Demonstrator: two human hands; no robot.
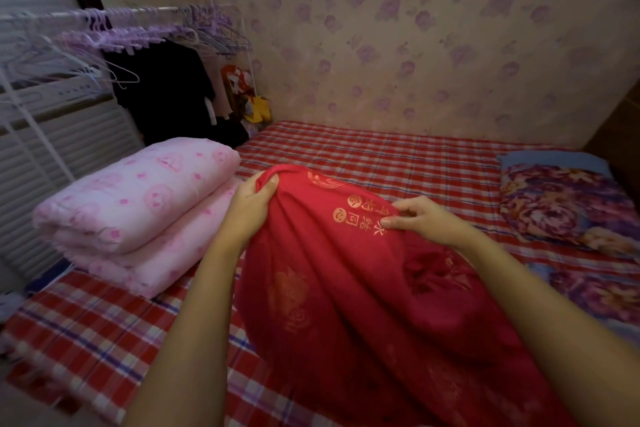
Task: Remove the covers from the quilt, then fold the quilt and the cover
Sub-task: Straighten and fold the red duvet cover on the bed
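I have both hands up over the bed. My left hand (251, 204) grips a bunched corner of the red cover (346, 305), fingers and thumb curled tight round the wad of cloth. My right hand (422, 218) pinches a fold of the same cover between thumb and forefinger, right beside the gold characters (363, 215) printed on it, the other fingers loosely bent behind. The cover hangs from both grips and drapes down toward me, its lower part lying on the plaid sheet (398, 156).

Just left of my left fingers sits the pink quilt (138, 204), folded into a thick stack on the sheet, apart from the cover. Beyond it stands a clothes rack (239, 55) crowded with pale purple hangers (114, 35) and black garments (166, 90). Well off to the right of my right fingers lies a floral pillow (561, 204) against the far end of the bed. Floral wallpaper (415, 28) runs behind everything. A slatted panel (52, 149) fills the far left; I cannot tell what it is.

The draped cover and my forearms block the near middle of the sheet, and the cover's bottom edge is cut off by the frame. Whatever my left palm encloses is buried in the bunch. The small yellow and red things at the rack's foot are too blurred to name.
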